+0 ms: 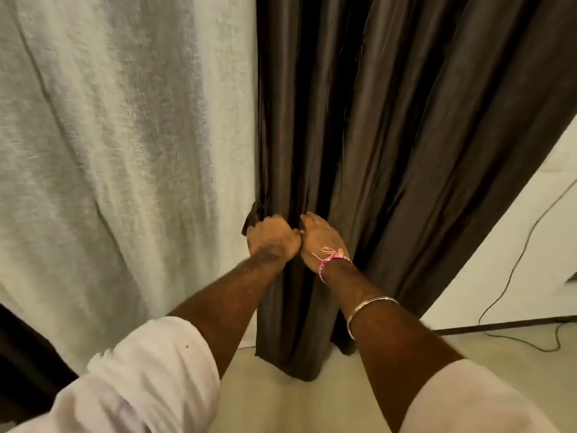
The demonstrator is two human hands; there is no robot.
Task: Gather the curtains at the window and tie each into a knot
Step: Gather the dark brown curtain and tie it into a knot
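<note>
We have both hands on the dark brown curtain, which hangs to the right of the sheer white curtain and reaches down to the pale floor. Our left hand is clenched around the brown curtain's left edge, a bunched bit of fabric poking out past the knuckles. Our right hand sits just beside it, the two touching at the thumbs, its fingers curled into a fold of the same curtain. A pink thread band wraps the right wrist and a silver bangle rides higher up the forearm. Both white sleeves are rolled up. At the far right a thin cable trails down the white wall onto the floor
</note>
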